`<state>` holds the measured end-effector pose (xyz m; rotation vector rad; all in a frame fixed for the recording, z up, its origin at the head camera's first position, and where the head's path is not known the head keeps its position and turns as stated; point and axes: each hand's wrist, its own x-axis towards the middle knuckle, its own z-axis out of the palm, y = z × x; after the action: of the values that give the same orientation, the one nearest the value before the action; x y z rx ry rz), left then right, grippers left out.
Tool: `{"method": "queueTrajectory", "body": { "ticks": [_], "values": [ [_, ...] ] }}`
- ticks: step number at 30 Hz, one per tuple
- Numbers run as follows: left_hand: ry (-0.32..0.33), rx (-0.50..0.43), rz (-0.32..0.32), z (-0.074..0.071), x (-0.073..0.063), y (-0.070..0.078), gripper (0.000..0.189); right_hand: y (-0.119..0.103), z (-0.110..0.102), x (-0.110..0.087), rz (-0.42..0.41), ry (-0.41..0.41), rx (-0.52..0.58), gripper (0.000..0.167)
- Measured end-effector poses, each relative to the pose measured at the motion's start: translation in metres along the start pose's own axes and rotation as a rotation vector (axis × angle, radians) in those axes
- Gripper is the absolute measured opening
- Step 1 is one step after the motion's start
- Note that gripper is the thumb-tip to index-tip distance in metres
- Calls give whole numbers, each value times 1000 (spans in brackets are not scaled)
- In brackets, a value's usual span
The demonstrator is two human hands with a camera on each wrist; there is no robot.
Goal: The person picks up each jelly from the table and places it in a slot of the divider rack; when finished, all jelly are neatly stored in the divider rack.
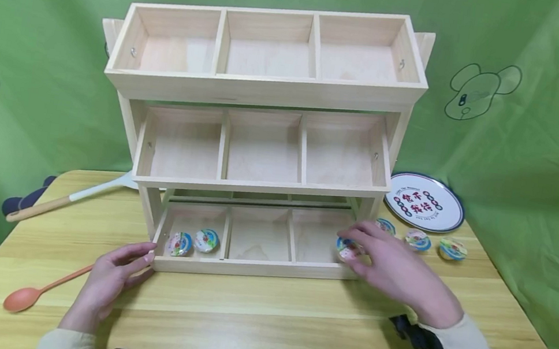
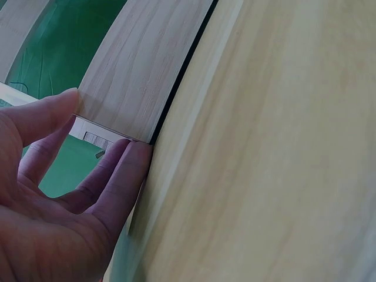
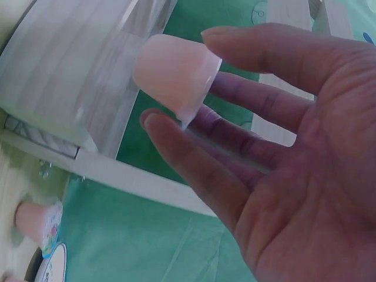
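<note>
Jelly cup (image 1: 347, 249) between the thumb and fingers of my right hand (image 1: 399, 268): a peach-pink, slightly see-through body tapering to its base, under a flat, wider lid printed in blue, white and red. I hold it near the rim, at the right end of the bottom tray (image 1: 257, 269); whether it touches the wood I cannot tell. My left hand (image 1: 112, 276) grips that tray's front left corner, thumb on the upper edge, fingertips underneath.

Two lidded cups (image 1: 207, 240) sit side by side in the left compartment. Three loose cups (image 1: 418, 240) stand on the table (image 1: 249, 334) beyond my right hand, near a white plate (image 1: 443, 203) with a dark blue rim. Over the bottom tray the middle tray (image 1: 257, 186) overhangs its back, with the top tray (image 1: 269, 89) higher still, and a wooden upright (image 1: 371, 208) rises close by my right fingertips. To my left lie a wooden-handled spatula (image 1: 94, 191) and an orange spoon (image 1: 23, 299), its handle running toward my left hand.
</note>
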<state>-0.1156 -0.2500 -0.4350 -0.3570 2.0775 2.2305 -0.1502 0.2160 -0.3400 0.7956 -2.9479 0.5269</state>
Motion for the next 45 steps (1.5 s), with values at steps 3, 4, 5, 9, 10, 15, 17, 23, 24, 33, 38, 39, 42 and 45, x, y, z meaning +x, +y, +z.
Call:
{"method": "queueTrajectory", "body": {
  "ticks": [3,4,5,9,10,15,17,23,24,33,38,39,42,45],
  "values": [
    [0,-3,4,0,0,0,35,-2,4,6,-19,-4,24,44],
    [1,-4,3,0,0,0,35,-3,5,8,-26,-9,35,44],
    [1,-3,3,0,0,0,35,-4,6,10,-27,-16,49,45],
    [3,8,-2,-1,0,0,35,-8,9,17,-31,-45,74,45],
    [2,11,-2,-1,0,0,35,-9,9,18,-37,-49,69,45],
    [0,11,2,-1,0,0,37,-13,12,26,-80,-53,38,44],
    [0,11,4,-1,-1,1,37,-15,13,29,-81,-60,45,43],
    [5,5,-4,0,0,1,35,-21,14,38,-81,-84,75,43],
    [5,5,-6,0,0,1,35,-22,15,40,-85,-85,79,42],
    [7,24,-13,0,0,1,37,-30,23,57,-117,-95,104,41],
    [5,26,-7,1,0,2,37,-33,30,66,-139,-90,123,40],
    [5,29,-6,1,1,1,38,-33,31,68,-142,-89,131,41],
    [5,32,-4,1,0,1,39,-36,37,73,-158,-80,161,43],
    [1,32,1,1,0,0,41,-41,42,79,-172,-67,185,44]
  ]
}}
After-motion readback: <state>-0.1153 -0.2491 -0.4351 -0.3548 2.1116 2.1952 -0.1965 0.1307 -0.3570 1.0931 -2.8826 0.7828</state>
